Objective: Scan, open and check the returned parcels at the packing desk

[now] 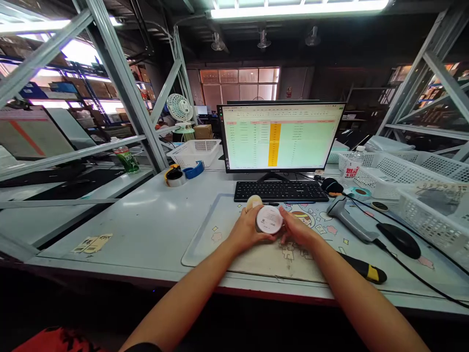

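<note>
Mid-frame, the left hand (245, 231) grips the tub (274, 227), right hand (298, 231) at its edge, hold unclear; best keep the label (268, 217) uncovered.

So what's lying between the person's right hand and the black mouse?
A grey handheld scanner, on the patterned desk mat, lies between the right hand and the black mouse, as the head view shows.

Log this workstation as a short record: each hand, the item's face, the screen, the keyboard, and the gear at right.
Left hand: grips white round item
Right hand: at the item's right edge, contact unclear
Item face: printed, too small to read
Monitor: lit, table with orange column
Keyboard: before the monitor
Right side: grey scanner, black mouse
</note>
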The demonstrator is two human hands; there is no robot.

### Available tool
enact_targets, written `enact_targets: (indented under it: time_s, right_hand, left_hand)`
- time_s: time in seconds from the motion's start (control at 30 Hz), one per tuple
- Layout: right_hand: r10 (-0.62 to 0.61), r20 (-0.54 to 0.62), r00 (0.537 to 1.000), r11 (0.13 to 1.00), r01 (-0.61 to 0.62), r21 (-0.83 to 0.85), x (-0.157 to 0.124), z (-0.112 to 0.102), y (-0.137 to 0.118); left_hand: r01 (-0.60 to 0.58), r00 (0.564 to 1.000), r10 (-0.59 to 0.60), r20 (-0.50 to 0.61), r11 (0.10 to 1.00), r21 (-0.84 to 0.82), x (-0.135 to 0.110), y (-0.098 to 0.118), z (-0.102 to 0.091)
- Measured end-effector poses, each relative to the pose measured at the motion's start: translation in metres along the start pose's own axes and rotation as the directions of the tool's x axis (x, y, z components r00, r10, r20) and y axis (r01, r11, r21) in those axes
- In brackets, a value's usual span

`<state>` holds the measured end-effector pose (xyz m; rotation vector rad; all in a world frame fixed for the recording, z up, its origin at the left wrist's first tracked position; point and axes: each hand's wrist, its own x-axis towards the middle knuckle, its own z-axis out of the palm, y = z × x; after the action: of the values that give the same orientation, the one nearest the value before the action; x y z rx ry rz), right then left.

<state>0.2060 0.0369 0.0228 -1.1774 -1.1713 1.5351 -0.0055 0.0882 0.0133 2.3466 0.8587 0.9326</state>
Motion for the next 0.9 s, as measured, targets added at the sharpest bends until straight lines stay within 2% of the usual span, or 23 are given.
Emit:
enact_targets:
  time_s: [0.07, 0.13, 0.23, 0.33, 0.4, 0.47, 0.53, 0.57, 0.63, 0.73, 0.8, 0.9]
  right_hand:
    - [-0.141, -0.09, 0.986, 0.987, 0.133, -0.089, 0.0, 0.001, 0.0]
    - [-0.232, -0.104, 0.967, 0.964, 0.214, -0.161, 0.0, 0.003, -0.001]
    - [-0.307, -0.058, 0.95, 0.929, 0.286, -0.236, 0.0, 0.005, 0.0]
    - [-0.354, -0.089, 0.931, 0.868, 0.292, -0.401, 0.001, 0.005, 0.001]
    - [-0.376, -0.165, 0.912, 0.798, 0.227, -0.558, -0.001, -0.001, -0.004]
    - [-0.405, -0.254, 0.878, 0.715, 0.132, -0.686, -0.01, -0.02, -0.015]
    - [-0.448, -0.355, 0.821, 0.605, -0.015, -0.796, -0.025, -0.052, -0.029]
    - [-0.475, -0.415, 0.776, 0.523, -0.131, -0.842, -0.034, -0.072, -0.035]
    - [-0.491, -0.543, 0.681, 0.377, -0.395, -0.838, -0.054, -0.114, -0.043]
    - [-0.362, -0.696, 0.62, 0.244, -0.658, -0.713, -0.077, -0.161, -0.04]
    - [-0.275, -0.743, 0.61, 0.197, -0.721, -0.665, -0.081, -0.173, -0.03]
    - [-0.264, -0.744, 0.613, 0.177, -0.728, -0.662, -0.073, -0.168, -0.017]
  left_hand:
    - [0.06, 0.997, -0.061, -0.054, 0.998, -0.016, 0.002, -0.004, 0.001]
    - [0.083, 0.993, -0.092, -0.073, 0.99, -0.112, 0.003, -0.009, 0.0]
    - [0.086, 0.995, -0.095, -0.023, 0.959, -0.269, 0.006, -0.014, -0.003]
    - [0.109, 0.994, -0.098, 0.053, 0.953, -0.283, 0.007, -0.017, -0.003]
    - [0.146, 0.989, -0.133, 0.065, 0.951, -0.271, 0.007, -0.02, -0.001]
    - [0.187, 0.982, -0.177, 0.062, 0.943, -0.274, 0.007, -0.023, 0.002]
    - [0.223, 0.975, -0.217, 0.053, 0.93, -0.291, 0.007, -0.027, 0.006]
    - [0.234, 0.972, -0.232, 0.045, 0.925, -0.301, 0.007, -0.029, 0.007]
    - [0.244, 0.969, -0.245, 0.037, 0.922, -0.3, 0.008, -0.03, 0.009]
    - [0.258, 0.965, -0.26, 0.029, 0.93, -0.262, 0.009, -0.029, 0.009]
    - [0.266, 0.963, -0.266, 0.031, 0.935, -0.236, 0.009, -0.026, 0.008]
    - [0.265, 0.964, -0.266, 0.025, 0.945, -0.192, 0.009, -0.024, 0.007]
